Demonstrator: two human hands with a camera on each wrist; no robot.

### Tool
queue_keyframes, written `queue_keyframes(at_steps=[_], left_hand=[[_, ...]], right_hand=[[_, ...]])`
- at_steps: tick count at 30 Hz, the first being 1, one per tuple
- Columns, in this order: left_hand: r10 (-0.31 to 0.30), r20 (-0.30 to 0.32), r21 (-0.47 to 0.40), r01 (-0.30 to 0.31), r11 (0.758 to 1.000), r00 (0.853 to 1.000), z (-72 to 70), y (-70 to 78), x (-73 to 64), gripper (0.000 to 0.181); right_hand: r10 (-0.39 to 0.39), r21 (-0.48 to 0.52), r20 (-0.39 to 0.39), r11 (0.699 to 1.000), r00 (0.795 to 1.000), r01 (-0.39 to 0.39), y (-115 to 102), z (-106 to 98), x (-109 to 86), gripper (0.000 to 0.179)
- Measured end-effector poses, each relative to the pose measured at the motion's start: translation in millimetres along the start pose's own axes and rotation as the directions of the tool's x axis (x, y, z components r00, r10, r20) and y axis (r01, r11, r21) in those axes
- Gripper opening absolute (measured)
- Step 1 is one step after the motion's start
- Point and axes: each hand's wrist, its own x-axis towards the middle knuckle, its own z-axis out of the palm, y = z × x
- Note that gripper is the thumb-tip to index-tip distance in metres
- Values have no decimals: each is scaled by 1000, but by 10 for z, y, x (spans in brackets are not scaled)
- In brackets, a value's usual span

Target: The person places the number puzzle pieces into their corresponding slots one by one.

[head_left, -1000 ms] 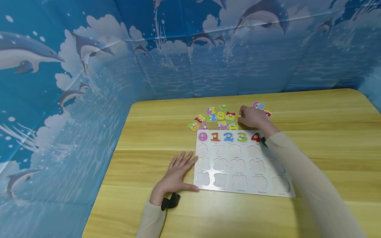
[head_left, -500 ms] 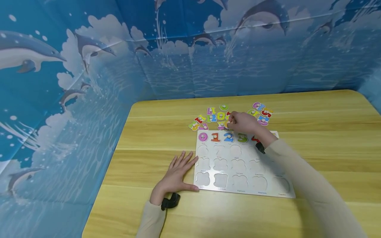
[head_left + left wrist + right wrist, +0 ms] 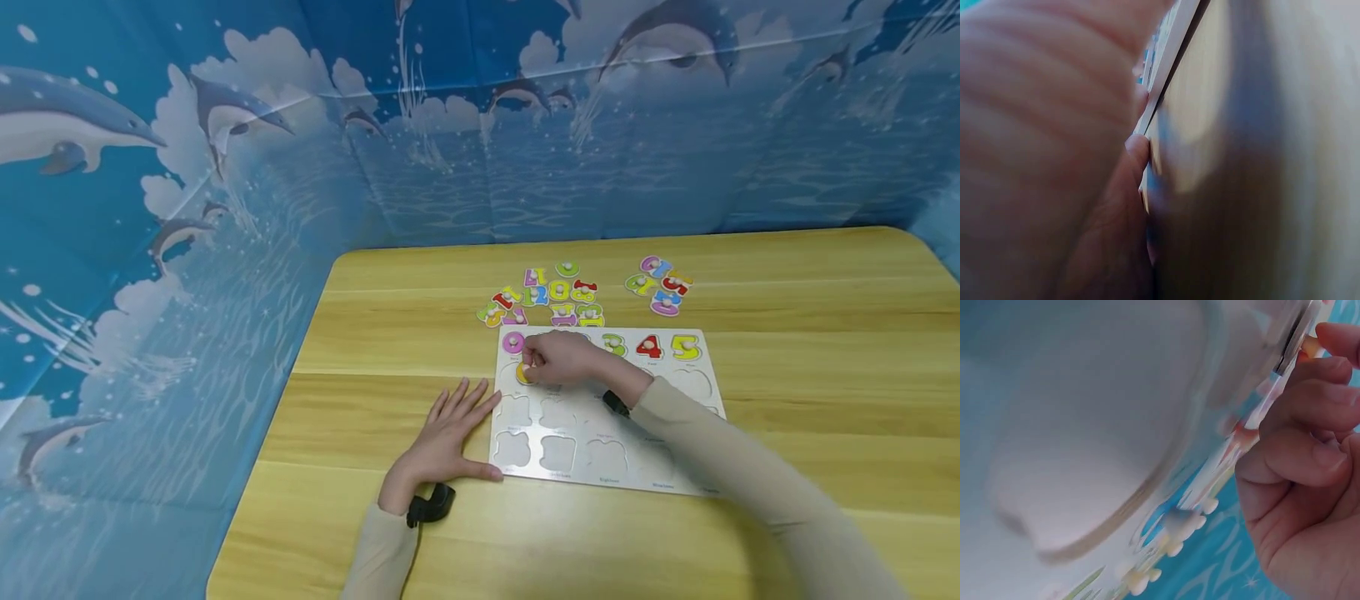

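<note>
My right hand [image 3: 558, 358] pinches the small knob [image 3: 1311, 346] of an orange puzzle piece [image 3: 521, 374] between thumb and fingertip. It overlaps the first slot of the second row on the white number board [image 3: 581, 454]; the fingers hide much of its shape. In the right wrist view the piece's edge stands tilted close to the board, with the other fingers curled in. My left hand [image 3: 447, 437] lies with fingers spread on the table, fingertips and thumb at the board's left edge. The top row holds a purple 0 [image 3: 513, 342], green 3 [image 3: 613, 345], red 4 [image 3: 649, 347] and yellow 5 [image 3: 686, 347].
Behind the board lie several loose knobbed number pieces, among them a yellow-and-red 18 [image 3: 584, 290]. A smaller group with a red-and-yellow piece [image 3: 677, 283] lies farther right. The wooden table [image 3: 375, 333] meets a blue dolphin-print cloth [image 3: 450, 192] at its back and left.
My right hand has moved left and nearer, from beside the loose pieces to the board's second row, carrying the orange piece. The left hand has stayed in place.
</note>
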Motion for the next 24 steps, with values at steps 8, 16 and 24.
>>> queue_keyframes(at_steps=[8,16,24], left_hand=[[-18,19,3,18,1000,1000,12,-23,15,106],[-33,30,-9,33,999,999,19,-25,20,106],[-2,3,-14,2,1000,1000,11,-22,4,105]], right_hand=[[-17,-21,-15,1000,1000,17,-123,97,26,7],[51,-55,-48,997,998,-54,-189,149,71,9],[81,-42,-54,996,995,-83,-195,187,84,11]])
